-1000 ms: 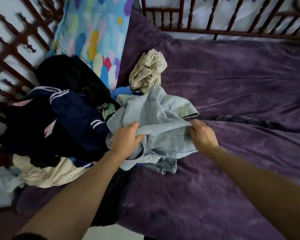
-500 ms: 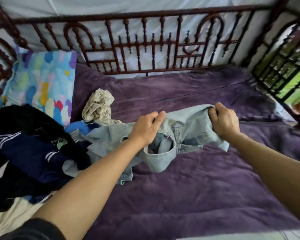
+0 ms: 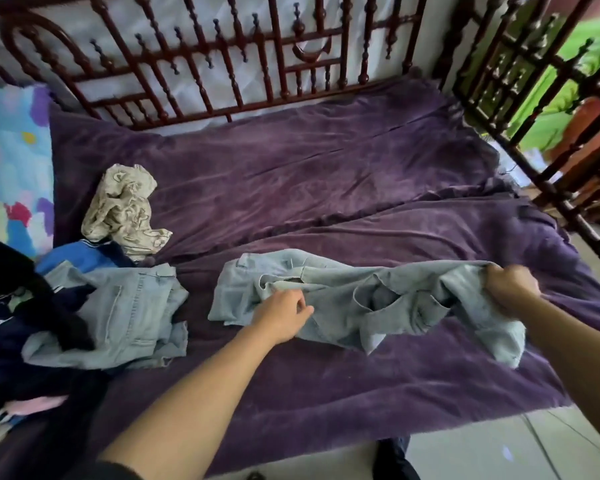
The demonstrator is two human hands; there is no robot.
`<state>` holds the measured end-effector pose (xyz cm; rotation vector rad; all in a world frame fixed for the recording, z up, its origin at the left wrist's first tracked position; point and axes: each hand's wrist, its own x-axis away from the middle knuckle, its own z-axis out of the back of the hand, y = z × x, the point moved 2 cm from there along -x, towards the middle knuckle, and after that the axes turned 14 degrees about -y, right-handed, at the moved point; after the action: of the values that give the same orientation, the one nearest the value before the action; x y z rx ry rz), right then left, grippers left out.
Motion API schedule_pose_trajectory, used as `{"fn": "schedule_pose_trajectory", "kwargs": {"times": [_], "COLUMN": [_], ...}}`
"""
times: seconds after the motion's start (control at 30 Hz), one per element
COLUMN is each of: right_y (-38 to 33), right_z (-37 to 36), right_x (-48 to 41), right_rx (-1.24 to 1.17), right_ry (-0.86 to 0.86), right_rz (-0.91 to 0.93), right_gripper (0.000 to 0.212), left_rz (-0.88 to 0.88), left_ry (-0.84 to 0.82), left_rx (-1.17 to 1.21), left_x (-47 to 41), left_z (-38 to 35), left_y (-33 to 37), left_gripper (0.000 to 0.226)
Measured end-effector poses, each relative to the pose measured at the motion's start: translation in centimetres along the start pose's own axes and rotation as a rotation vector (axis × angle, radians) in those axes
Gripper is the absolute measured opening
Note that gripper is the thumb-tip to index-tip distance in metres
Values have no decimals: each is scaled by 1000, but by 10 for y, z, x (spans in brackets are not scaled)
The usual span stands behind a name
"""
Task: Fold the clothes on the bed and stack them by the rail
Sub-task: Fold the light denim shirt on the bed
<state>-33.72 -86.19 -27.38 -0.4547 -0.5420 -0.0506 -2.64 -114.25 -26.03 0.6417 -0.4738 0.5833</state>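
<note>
A pair of light blue denim shorts (image 3: 347,296) lies stretched across the purple bedspread (image 3: 326,188) near the front edge. My right hand (image 3: 510,289) grips its right end, bunching the cloth. My left hand (image 3: 284,315) rests on the left part with fingers curled, pinching the denim. A second light denim garment (image 3: 129,313) lies crumpled to the left. Beyond it is a pile of dark clothes (image 3: 18,327), with a blue piece (image 3: 80,256) and a beige patterned cloth (image 3: 125,206) behind. The carved wooden rail (image 3: 222,60) runs along the far side.
A colourful pillow (image 3: 11,161) leans at the far left. Another wooden rail (image 3: 541,109) closes the bed's right end. Pale floor tiles (image 3: 499,445) show below the front edge of the bedspread.
Both hands have pulled the denim shorts out of the pile and to the right, spreading them on the bedspread. The view has swung right; a second denim piece stays behind by the pile.
</note>
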Motion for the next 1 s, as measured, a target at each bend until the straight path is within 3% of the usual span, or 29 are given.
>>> {"fn": "schedule_pose_trajectory", "kwargs": {"times": [0.1, 0.17, 0.3, 0.43, 0.5, 0.57, 0.63, 0.73, 0.8, 0.87, 0.93, 1.0], "right_y": [39, 48, 57, 82, 101, 112, 105, 69, 39, 15, 6, 2], "right_z": [-10, -17, -33, -77, -99, -108, -102, -73, -55, -42, -35, -36], "right_x": [-60, -81, -85, -92, -102, -119, -139, -173, -189, -200, -206, -202], "right_rx": [-87, 10, 275, 598, 759, 757, 468, 4, -169, -136, 52, 313], "right_ry": [-204, -254, -244, -353, -428, -376, -299, -321, -383, -327, -191, -94], "right_rz": [-128, -71, 206, 567, 548, 493, 356, 174, 192, 226, 176, 145], "right_gripper": [40, 32, 37, 73, 81, 52, 24, 16, 25, 24, 16, 38], "left_rz": [41, 40, 7, -8, -23, -45, 12, 146, 138, 108, 112, 175], "left_ry": [-112, -178, -191, -159, -152, -85, 9, 159, 249, 301, 329, 333], "left_rx": [-56, -78, -93, -190, -227, -198, 60, 425, 394, 362, 372, 364], "left_x": [-42, -67, -105, -155, -178, -196, -205, -219, -228, -237, -244, -241], "left_z": [-53, -87, -139, -173, -187, -196, -190, -150, -110, -74, -54, -51], "left_y": [32, 54, 91, 113, 118, 120, 121, 112, 107, 105, 99, 86], "left_gripper": [29, 39, 67, 86, 72, 34, 12, 12, 12, 14, 29, 43]}}
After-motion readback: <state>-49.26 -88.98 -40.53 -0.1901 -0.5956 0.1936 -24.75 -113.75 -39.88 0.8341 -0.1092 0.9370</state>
